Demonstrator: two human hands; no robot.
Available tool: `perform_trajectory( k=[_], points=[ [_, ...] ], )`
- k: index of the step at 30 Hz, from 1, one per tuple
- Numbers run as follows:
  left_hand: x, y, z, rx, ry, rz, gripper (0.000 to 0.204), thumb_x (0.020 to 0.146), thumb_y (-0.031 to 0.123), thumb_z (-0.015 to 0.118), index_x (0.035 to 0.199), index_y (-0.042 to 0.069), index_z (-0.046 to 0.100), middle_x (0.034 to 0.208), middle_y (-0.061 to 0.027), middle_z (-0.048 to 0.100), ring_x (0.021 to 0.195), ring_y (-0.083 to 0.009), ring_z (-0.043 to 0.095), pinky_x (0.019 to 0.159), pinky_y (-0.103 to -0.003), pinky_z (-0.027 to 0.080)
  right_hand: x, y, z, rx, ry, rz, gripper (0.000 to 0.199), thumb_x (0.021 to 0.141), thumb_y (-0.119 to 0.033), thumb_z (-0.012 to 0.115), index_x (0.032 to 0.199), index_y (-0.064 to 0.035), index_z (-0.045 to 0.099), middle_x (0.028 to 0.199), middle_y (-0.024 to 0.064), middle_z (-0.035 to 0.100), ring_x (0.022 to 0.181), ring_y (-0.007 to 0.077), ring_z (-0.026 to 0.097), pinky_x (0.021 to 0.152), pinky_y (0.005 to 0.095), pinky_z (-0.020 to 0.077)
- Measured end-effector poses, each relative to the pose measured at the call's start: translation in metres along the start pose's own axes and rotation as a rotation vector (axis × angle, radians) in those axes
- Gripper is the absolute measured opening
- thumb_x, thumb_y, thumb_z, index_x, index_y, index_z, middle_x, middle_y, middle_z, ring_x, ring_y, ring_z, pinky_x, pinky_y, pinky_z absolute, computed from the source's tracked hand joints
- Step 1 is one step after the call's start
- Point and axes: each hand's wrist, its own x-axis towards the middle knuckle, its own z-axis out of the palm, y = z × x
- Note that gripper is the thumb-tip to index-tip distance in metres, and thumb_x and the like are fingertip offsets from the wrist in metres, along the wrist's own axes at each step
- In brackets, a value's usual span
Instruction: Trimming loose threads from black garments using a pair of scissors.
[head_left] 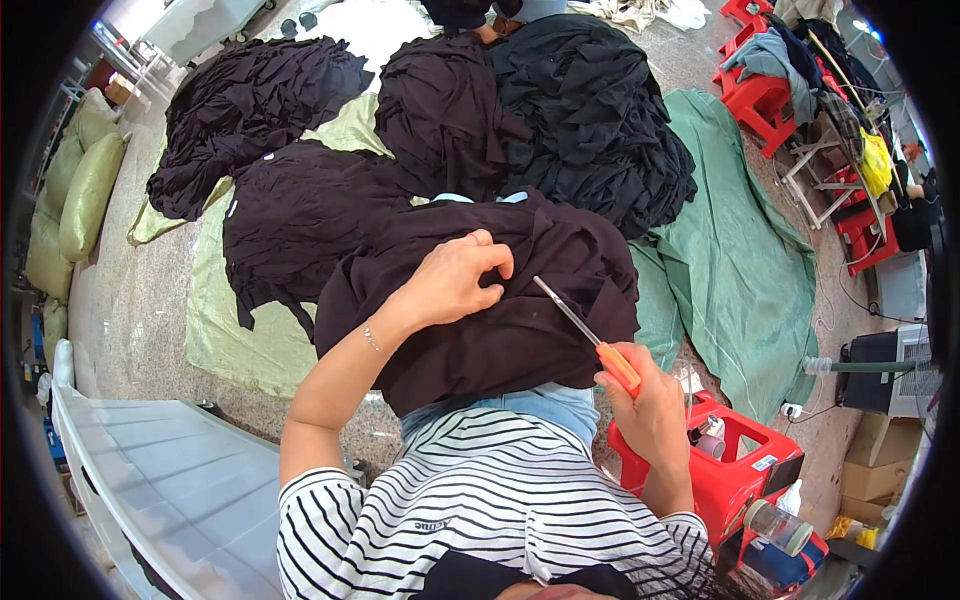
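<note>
A heap of dark brown cloth [470, 355] lies across my lap. My left hand [455, 280] rests on top of it, its fingers curled and the thumb and forefinger closing on a bit of the fabric. My right hand [645, 400] is closed around the orange handle of a screwdriver-like tool [618, 368]. Its thin metal shaft slants up and left over the cloth, with the tip a short way right of my left fingers. Whether the tip touches the cloth I cannot tell.
Beyond my lap lie more dark piles of cloth [300, 210] and a black pile [590, 110] on green sheeting [740, 230]. A red stool [740, 440] stands at my right and a white cart [180, 470] at my left. Stuffed sacks [92, 195] line the left side.
</note>
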Motion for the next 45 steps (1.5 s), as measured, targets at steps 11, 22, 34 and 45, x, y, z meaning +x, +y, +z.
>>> perform_trajectory(
  k=[11, 22, 34, 45],
  points=[
    [-0.015, 0.000, 0.009, -0.470, 0.060, -0.175, 0.007, 0.084, -0.005, 0.059, 0.090, -0.004, 0.063, 0.082, 0.0001, 0.065, 0.072, -0.0017, 0.056, 0.065, -0.019, 0.046, 0.000, -0.018, 0.001, -0.165, -0.108, 0.016, 0.028, 0.090, -0.028, 0.071, 0.106, -0.0080, 0.060, 0.074, 0.0142, 0.068, 0.066, 0.0373, 0.067, 0.057, 0.0451, 0.0481],
    [-0.021, 0.013, 0.027, -0.636, 0.164, -0.154, 0.013, 0.085, -0.005, 0.064, 0.097, -0.004, 0.060, 0.083, -0.0022, 0.065, 0.077, -0.0041, 0.062, 0.070, -0.020, 0.050, -0.005, -0.017, 0.002, -0.175, -0.068, 0.006, 0.027, 0.090, -0.028, 0.072, 0.101, -0.0066, 0.058, 0.072, 0.0153, 0.067, 0.061, 0.0383, 0.065, 0.053, 0.0450, 0.0475],
    [0.050, 0.004, 0.004, 0.011, -0.100, -0.002, 0.027, 0.084, 0.022, 0.069, 0.105, 0.006, 0.064, 0.088, -0.0155, 0.067, 0.085, -0.0326, 0.067, 0.074, -0.042, 0.052, -0.025, 0.006, -0.016, -0.154, 0.198, 0.198, 0.026, 0.092, -0.024, 0.070, 0.105, -0.0047, 0.059, 0.072, 0.0180, 0.066, 0.065, 0.0401, 0.065, 0.057, 0.0464, 0.0480],
    [0.070, 0.016, 0.024, -0.275, -0.220, 0.121, 0.015, 0.083, 0.007, 0.070, 0.096, -0.002, 0.068, 0.093, -0.0127, 0.069, 0.086, -0.0227, 0.067, 0.080, -0.031, 0.053, -0.021, 0.018, -0.009, -0.149, 0.157, 0.161, 0.028, 0.092, -0.027, 0.070, 0.106, -0.0057, 0.057, 0.084, 0.0167, 0.069, 0.070, 0.0398, 0.067, 0.057, 0.0464, 0.0495]
  ],
)
